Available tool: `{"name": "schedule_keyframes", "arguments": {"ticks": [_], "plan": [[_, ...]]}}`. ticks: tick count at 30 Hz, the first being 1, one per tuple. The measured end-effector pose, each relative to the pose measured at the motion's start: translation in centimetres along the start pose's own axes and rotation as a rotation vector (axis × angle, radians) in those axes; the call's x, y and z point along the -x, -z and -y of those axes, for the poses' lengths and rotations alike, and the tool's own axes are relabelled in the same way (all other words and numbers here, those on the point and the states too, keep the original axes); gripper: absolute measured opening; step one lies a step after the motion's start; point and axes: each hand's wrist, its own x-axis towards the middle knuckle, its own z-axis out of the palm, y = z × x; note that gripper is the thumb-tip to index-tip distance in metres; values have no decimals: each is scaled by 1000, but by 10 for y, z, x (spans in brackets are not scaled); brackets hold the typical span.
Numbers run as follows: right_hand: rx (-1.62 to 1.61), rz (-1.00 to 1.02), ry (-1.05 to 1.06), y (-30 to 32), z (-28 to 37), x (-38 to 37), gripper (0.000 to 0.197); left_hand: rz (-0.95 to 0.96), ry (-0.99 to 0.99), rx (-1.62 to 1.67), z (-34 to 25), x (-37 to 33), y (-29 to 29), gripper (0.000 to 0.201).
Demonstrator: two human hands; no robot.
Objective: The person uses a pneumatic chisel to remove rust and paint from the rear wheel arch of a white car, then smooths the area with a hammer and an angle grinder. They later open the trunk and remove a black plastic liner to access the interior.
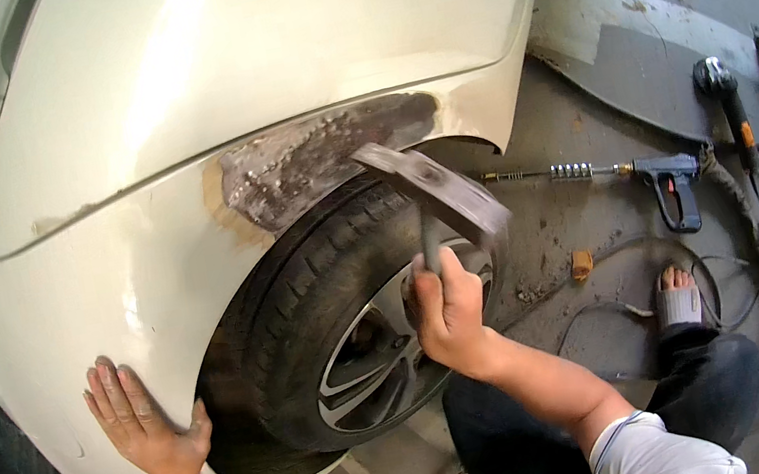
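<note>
My right hand [450,311] is wrapped round the handle of a hammer [437,188]. Its metal head is held over the top of the wheel arch, one end close to a bare, pitted metal patch [316,162] on the car's fender; whether they touch I cannot tell. Tan, sanded edges border the patch. My left hand [151,425] lies flat on the cream-white body panel [147,298], fingers spread, thumb by the arch's edge. Under the arch sits the wheel, with its black tire [289,354] and silver spoked rim [356,393].
On the grey floor to the right lie a pistol-grip tool with a spring-wrapped rod [675,183], an angle grinder [724,100], a hose [753,222] and a small tan block [581,264]. Cables loop around my sandaled foot [679,296].
</note>
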Motion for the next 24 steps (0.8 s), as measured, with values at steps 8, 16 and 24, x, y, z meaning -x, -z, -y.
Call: {"name": "schedule_keyframes", "arguments": {"ticks": [8, 16, 24], "plan": [[-143, -9, -14, 0, -7, 16, 20, -29, 26, 50, 4, 1, 0, 71], [-154, -62, -55, -9, -10, 10, 16, -63, 38, 39, 3, 2, -1, 70], [-62, -115, 23, -11, -4, 4, 27, -63, 32, 17, 0, 0, 0, 69]]}}
